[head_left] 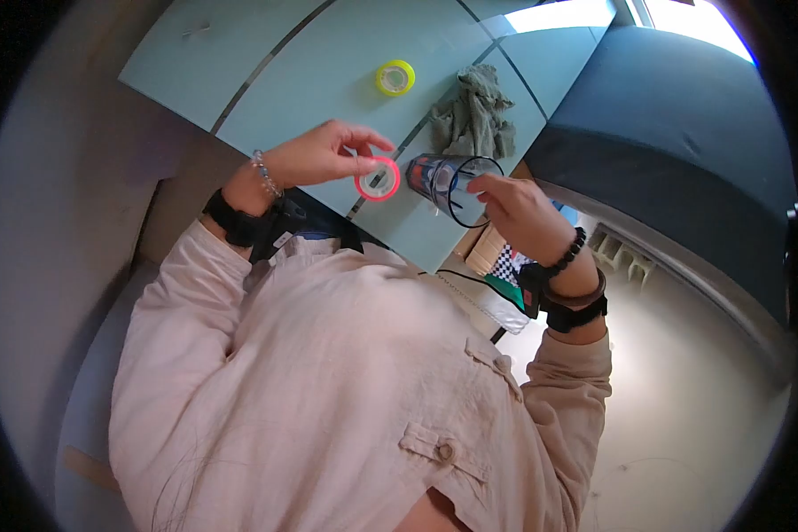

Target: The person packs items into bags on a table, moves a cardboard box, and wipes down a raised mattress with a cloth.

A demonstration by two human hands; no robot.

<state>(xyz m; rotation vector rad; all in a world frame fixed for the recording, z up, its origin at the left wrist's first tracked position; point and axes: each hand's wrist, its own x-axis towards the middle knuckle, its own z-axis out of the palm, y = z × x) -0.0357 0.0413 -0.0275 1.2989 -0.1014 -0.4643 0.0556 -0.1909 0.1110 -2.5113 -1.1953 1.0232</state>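
Hands near glass table's (pixel 328 75) edge.
Left hand (pixel 332 152) half open, thumb at round pink tape roll (pixel 392 191); right hand (pixel 525 215) curled at clear black-rimmed cup (pixel 434 177), grip unclear; gap between rolls.

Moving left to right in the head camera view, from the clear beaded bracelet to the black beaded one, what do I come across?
Clear beaded bracelet, pink-rimmed roll, clear dark-rimmed cup, black beaded bracelet.
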